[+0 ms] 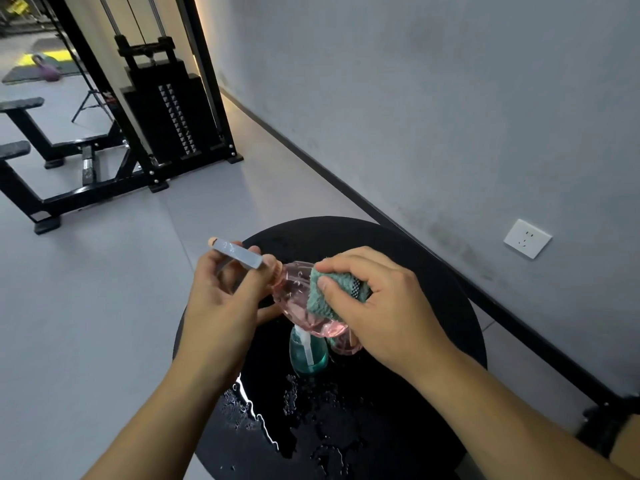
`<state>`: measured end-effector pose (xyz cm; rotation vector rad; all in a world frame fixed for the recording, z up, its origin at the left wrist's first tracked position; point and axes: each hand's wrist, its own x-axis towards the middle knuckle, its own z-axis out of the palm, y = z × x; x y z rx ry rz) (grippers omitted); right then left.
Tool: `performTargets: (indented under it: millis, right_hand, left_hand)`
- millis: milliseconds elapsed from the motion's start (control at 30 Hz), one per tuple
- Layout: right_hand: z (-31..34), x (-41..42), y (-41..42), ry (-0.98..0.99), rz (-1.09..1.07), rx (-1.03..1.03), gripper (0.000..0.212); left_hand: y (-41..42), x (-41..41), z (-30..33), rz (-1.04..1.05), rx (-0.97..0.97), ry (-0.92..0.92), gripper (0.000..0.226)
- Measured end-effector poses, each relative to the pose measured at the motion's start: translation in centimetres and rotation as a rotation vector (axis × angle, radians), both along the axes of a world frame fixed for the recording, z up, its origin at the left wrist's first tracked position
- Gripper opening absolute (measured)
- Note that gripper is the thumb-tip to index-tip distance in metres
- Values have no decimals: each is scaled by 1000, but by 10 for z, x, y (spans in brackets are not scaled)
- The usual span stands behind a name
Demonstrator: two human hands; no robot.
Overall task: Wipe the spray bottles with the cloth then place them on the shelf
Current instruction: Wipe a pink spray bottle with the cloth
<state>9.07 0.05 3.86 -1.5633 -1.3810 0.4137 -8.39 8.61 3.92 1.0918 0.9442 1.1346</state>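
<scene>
Meanwhile, above a wet round black worktop [433,271], the person's left hand [221,303] gripped a pink spray bottle [298,299] by its sprayer head, fingers curled round it, tilted sideways. The right hand [381,306] pinched a teal cloth [329,292] against the bottle's body. A teal spray bottle [308,355] stood below.

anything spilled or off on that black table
Yes. Water lies pooled and beaded on the near part of the round black table, in front of the teal spray bottle. The left hand holds the pink spray bottle tipped sideways above it while the right hand presses the teal cloth on it.
</scene>
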Motion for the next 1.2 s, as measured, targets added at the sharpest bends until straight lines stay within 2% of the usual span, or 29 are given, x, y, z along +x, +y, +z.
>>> performTargets:
  millis: [200,400,467,567,700,833,1100,1200]
  right_hand:
    - [-1,9,0,93,-90,-47,15]
    - [-3,3,2,282,-103,-16,11]
    - [-2,1,3,320,-108,1,11]
    - [-2,-3,2,271,-114,5,11]
    - [-6,-11,-1,180,-113,29,11]
    - [-6,-11,-1,186,-111,41,11]
    - [-7,-13,0,193,-114,46,11]
    - [-7,-13,-1,190,-104,41,15]
  left_hand:
    - [9,-7,3,44,18,-9,29]
    - [7,-4,0,35,-14,-61,43]
    - [7,-1,2,34,-29,-82,34]
    - [5,4,5,28,-59,-97,12]
    - [6,4,7,79,-128,-129,28]
    - [5,4,6,98,-155,-124,18]
    - [2,2,9,5,-167,-127,33]
    - [3,2,9,-32,-148,-122,27]
